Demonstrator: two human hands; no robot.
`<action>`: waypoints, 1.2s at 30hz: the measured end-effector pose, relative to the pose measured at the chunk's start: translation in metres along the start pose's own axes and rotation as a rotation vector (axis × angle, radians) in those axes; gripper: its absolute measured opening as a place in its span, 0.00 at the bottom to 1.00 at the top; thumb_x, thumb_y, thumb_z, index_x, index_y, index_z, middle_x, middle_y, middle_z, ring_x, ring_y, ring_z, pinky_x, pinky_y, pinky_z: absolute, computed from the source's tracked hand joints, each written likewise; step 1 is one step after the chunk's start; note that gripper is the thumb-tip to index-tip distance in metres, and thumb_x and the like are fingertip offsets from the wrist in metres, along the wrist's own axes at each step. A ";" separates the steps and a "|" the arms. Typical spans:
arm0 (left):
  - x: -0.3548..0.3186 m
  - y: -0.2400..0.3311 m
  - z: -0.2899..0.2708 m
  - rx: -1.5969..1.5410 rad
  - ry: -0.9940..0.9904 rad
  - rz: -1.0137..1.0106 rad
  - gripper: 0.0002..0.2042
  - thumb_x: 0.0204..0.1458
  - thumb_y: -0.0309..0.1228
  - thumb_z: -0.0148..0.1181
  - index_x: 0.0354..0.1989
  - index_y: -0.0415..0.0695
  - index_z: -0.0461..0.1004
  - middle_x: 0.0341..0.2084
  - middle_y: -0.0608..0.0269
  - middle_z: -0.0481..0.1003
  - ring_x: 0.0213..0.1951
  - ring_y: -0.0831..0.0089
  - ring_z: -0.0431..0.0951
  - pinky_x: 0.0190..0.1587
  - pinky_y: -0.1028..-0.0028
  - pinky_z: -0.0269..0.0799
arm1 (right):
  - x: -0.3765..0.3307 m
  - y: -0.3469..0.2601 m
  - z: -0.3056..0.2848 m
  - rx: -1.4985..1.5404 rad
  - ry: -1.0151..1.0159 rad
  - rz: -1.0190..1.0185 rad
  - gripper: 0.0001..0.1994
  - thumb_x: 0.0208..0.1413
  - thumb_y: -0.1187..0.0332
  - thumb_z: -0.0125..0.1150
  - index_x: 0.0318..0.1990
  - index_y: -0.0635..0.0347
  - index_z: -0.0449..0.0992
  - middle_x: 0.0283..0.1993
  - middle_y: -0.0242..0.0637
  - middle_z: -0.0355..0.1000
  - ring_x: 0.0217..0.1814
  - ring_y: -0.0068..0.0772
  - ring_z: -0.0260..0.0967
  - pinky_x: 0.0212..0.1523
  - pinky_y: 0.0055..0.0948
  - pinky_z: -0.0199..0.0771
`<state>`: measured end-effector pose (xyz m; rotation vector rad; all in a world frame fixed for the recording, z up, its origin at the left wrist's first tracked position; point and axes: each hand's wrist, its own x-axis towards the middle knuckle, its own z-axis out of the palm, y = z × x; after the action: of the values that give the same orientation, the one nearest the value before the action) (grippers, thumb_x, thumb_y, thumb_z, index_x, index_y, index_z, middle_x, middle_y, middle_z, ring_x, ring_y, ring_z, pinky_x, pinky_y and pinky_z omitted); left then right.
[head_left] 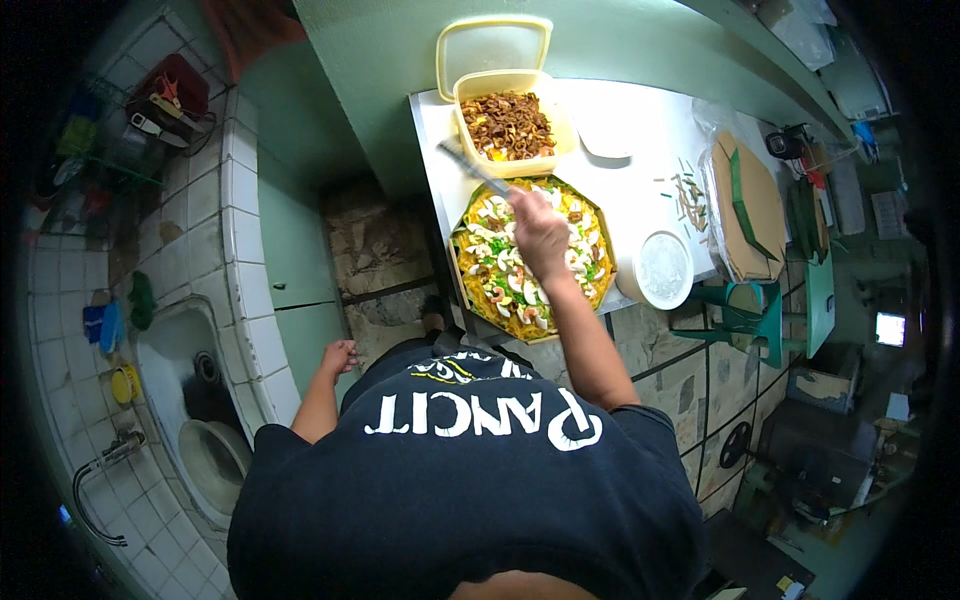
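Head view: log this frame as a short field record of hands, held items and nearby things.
setting: white table beside a tiled counter with a sink
right hand: right hand over the octagonal noodle tray, holding tongs
tongs tip: at the yellow container of brown topping
left hand: left hand hanging at the side, holding nothing
also on table: round white lidded tub, the container's lid, stacked octagonal cardboard lids

Metal tongs (478,170) slant from above the octagonal noodle tray (470,290), heaped with toppings, to the yellow tub of fried bits (508,125).
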<state>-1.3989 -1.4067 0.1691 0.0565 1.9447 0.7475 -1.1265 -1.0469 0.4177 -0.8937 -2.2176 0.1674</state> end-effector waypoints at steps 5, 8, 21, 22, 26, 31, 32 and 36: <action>-0.002 -0.013 -0.011 0.004 0.030 -0.044 0.15 0.58 0.40 0.53 0.49 0.49 0.73 0.32 0.69 0.74 0.28 0.75 0.74 0.27 0.75 0.69 | 0.075 0.069 -0.002 -0.223 -0.130 0.331 0.14 0.63 0.58 0.45 0.37 0.55 0.76 0.31 0.47 0.76 0.33 0.49 0.75 0.33 0.46 0.74; 0.000 -0.021 -0.015 -0.012 0.038 -0.070 0.15 0.57 0.41 0.52 0.50 0.49 0.73 0.34 0.69 0.74 0.29 0.74 0.75 0.27 0.75 0.70 | 0.091 0.079 0.009 -0.281 -0.201 0.354 0.15 0.61 0.57 0.48 0.36 0.57 0.76 0.34 0.48 0.76 0.39 0.54 0.75 0.42 0.50 0.73; 0.013 -0.005 -0.014 0.013 -0.003 -0.009 0.14 0.59 0.41 0.51 0.49 0.51 0.73 0.34 0.71 0.74 0.30 0.76 0.74 0.30 0.75 0.69 | 0.098 0.083 -0.014 -0.360 -0.366 0.423 0.14 0.59 0.58 0.50 0.38 0.55 0.79 0.38 0.47 0.77 0.43 0.51 0.74 0.45 0.47 0.72; 0.013 -0.004 -0.013 0.005 -0.007 0.007 0.13 0.59 0.41 0.50 0.48 0.51 0.74 0.33 0.72 0.74 0.30 0.77 0.74 0.30 0.75 0.69 | 0.096 0.083 -0.016 -0.343 -0.342 0.436 0.14 0.59 0.58 0.50 0.38 0.55 0.79 0.38 0.47 0.77 0.43 0.51 0.75 0.45 0.47 0.72; 0.011 0.000 -0.011 0.000 0.001 -0.001 0.12 0.60 0.40 0.50 0.47 0.51 0.74 0.32 0.74 0.74 0.28 0.79 0.73 0.28 0.77 0.69 | 0.091 0.088 -0.027 -0.335 -0.308 0.433 0.14 0.58 0.58 0.50 0.39 0.56 0.79 0.38 0.48 0.77 0.43 0.51 0.75 0.46 0.46 0.73; 0.006 -0.002 -0.009 0.010 -0.015 0.010 0.12 0.60 0.39 0.50 0.47 0.51 0.74 0.32 0.74 0.74 0.27 0.79 0.73 0.27 0.78 0.68 | 0.114 0.092 -0.016 -0.450 -0.486 0.385 0.15 0.58 0.58 0.50 0.42 0.56 0.79 0.41 0.47 0.77 0.48 0.51 0.73 0.49 0.46 0.71; 0.005 -0.003 -0.008 0.017 -0.002 -0.008 0.12 0.60 0.39 0.50 0.47 0.51 0.74 0.32 0.74 0.74 0.28 0.79 0.73 0.27 0.78 0.68 | 0.120 0.093 -0.013 -0.480 -0.525 0.380 0.16 0.59 0.56 0.49 0.43 0.54 0.79 0.42 0.47 0.76 0.49 0.50 0.73 0.50 0.47 0.70; 0.001 -0.013 -0.006 -0.015 -0.006 0.002 0.12 0.59 0.38 0.51 0.48 0.51 0.74 0.32 0.73 0.74 0.28 0.78 0.74 0.27 0.77 0.69 | 0.126 0.098 -0.013 -0.445 -0.495 0.395 0.15 0.58 0.55 0.50 0.45 0.50 0.79 0.43 0.46 0.77 0.49 0.51 0.73 0.49 0.47 0.71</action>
<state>-1.4004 -1.4196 0.1636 0.0514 1.9333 0.7630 -1.1260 -0.8935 0.4651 -1.6862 -2.5514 0.0835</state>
